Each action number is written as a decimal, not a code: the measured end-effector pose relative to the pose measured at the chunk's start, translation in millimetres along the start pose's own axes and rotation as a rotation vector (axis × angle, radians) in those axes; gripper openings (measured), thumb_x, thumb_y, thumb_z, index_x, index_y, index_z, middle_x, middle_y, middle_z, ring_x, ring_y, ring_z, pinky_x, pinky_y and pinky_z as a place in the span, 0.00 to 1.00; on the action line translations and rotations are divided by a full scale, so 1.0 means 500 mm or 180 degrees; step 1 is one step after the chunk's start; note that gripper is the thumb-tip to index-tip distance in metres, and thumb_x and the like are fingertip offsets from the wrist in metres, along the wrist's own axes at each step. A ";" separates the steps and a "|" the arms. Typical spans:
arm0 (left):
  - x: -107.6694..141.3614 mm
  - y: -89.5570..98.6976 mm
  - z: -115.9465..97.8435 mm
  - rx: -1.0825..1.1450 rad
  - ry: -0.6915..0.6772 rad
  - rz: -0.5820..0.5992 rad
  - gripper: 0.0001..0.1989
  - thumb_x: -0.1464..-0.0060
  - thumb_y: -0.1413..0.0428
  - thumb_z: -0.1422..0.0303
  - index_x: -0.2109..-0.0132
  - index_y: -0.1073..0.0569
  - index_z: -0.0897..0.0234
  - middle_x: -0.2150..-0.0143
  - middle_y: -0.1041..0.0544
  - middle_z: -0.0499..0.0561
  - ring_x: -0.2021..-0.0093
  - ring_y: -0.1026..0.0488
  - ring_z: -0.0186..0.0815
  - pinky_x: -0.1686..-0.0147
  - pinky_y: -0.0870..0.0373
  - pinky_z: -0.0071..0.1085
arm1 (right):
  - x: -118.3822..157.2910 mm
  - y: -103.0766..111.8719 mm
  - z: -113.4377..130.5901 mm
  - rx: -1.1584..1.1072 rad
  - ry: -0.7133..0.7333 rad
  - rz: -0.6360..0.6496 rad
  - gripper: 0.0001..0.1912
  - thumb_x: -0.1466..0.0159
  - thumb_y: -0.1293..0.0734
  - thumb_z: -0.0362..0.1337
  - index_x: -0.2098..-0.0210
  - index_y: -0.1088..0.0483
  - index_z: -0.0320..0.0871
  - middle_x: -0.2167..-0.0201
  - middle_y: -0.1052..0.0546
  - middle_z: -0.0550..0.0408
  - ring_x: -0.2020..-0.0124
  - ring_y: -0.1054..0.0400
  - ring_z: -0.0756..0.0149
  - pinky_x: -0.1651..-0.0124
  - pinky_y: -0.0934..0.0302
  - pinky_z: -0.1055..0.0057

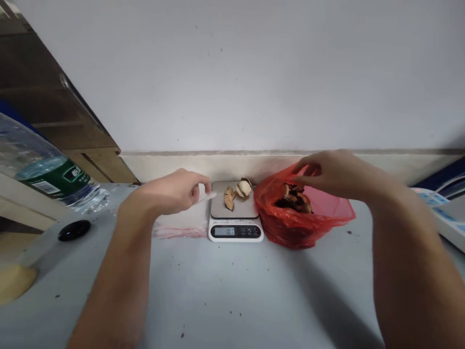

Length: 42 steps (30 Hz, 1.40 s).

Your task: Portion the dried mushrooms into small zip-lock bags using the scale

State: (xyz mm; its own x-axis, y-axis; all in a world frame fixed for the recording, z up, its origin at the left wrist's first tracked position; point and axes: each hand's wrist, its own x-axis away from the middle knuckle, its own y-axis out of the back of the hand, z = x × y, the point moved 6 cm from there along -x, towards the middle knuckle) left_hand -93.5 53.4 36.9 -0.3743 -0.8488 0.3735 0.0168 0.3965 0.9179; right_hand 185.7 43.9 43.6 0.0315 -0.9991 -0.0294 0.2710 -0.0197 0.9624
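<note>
A small kitchen scale (236, 232) stands near the wall, its display reading about 10.7. On its metal plate lie a brown dried slice (229, 198) and a paler, rounded dried piece (244, 188), which look like dried mushroom. Just left of the plate, my left hand (181, 190) is closed in a pinch on the edge of a clear plastic bag (205, 198). To the right, a red plastic bag (286, 230) stands opened, with dark brown dried pieces (295, 199) inside. My right hand (323, 172) has its curled fingers at the red bag's raised back rim; its fingertips are partly hidden.
Clear bags with red edges (179, 231) lie left of the scale. Further left are a large water bottle (54, 174), a black oval object (74, 230) and a blurred yellowish object (16, 282). A white device with blue keys (436, 201) sits at the right edge. Dark crumbs dot the table.
</note>
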 end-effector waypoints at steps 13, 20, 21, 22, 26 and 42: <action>0.033 0.067 -0.029 0.1196 -0.0372 -0.1577 0.23 0.46 0.39 0.63 0.45 0.36 0.54 0.57 0.20 0.47 0.62 0.17 0.40 0.65 0.29 0.29 | 0.046 -0.064 0.226 -0.1778 0.1723 0.0231 0.10 0.25 0.39 0.42 0.52 0.28 0.47 0.69 0.18 0.59 0.68 0.26 0.65 0.63 0.37 0.70; 0.029 0.067 -0.040 0.1112 -0.0383 -0.1770 0.22 0.44 0.40 0.65 0.44 0.36 0.55 0.55 0.21 0.48 0.60 0.19 0.38 0.62 0.26 0.29 | 0.034 -0.066 0.224 -0.1025 0.1118 -0.0031 0.20 0.27 0.38 0.43 0.76 0.34 0.45 0.76 0.24 0.55 0.73 0.32 0.65 0.68 0.44 0.68; 0.033 0.071 -0.046 0.1077 -0.0475 -0.1898 0.21 0.44 0.41 0.66 0.45 0.35 0.56 0.55 0.21 0.48 0.58 0.19 0.39 0.61 0.26 0.29 | 0.029 -0.064 0.219 -0.0874 0.0874 -0.0198 0.19 0.30 0.35 0.40 0.77 0.35 0.45 0.77 0.25 0.55 0.73 0.33 0.64 0.69 0.46 0.68; 0.037 0.075 -0.053 0.1040 -0.0604 -0.2025 0.18 0.44 0.42 0.66 0.47 0.34 0.56 0.54 0.22 0.49 0.54 0.20 0.40 0.58 0.26 0.30 | 0.026 -0.061 0.213 -0.0841 0.0664 -0.0392 0.15 0.34 0.33 0.35 0.77 0.35 0.45 0.77 0.25 0.55 0.73 0.33 0.64 0.69 0.46 0.68; 0.049 0.076 -0.082 0.1026 -0.1362 -0.2001 0.24 0.42 0.40 0.60 0.40 0.33 0.56 0.37 0.27 0.52 0.36 0.29 0.45 0.42 0.29 0.33 | 0.023 -0.056 0.209 -0.1766 0.0639 -0.0776 0.09 0.44 0.36 0.22 0.72 0.30 0.43 0.74 0.25 0.58 0.72 0.32 0.67 0.68 0.42 0.70; 0.017 0.041 0.001 0.0250 -0.0660 -0.0916 0.51 0.49 0.41 0.42 0.25 0.42 0.59 0.26 0.37 0.59 0.28 0.39 0.58 0.32 0.38 0.46 | 0.001 -0.144 0.204 -0.0318 0.0686 0.0014 0.19 0.29 0.34 0.44 0.43 0.29 0.40 0.42 0.26 0.35 0.40 0.32 0.41 0.40 0.37 0.49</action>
State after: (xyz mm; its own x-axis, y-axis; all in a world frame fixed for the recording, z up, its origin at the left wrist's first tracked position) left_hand -96.9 54.6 58.7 -0.5336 -0.8437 0.0589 -0.1848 0.1843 0.9653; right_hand 68.1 41.1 1.9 0.2348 -0.9676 -0.0925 0.3640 -0.0007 0.9314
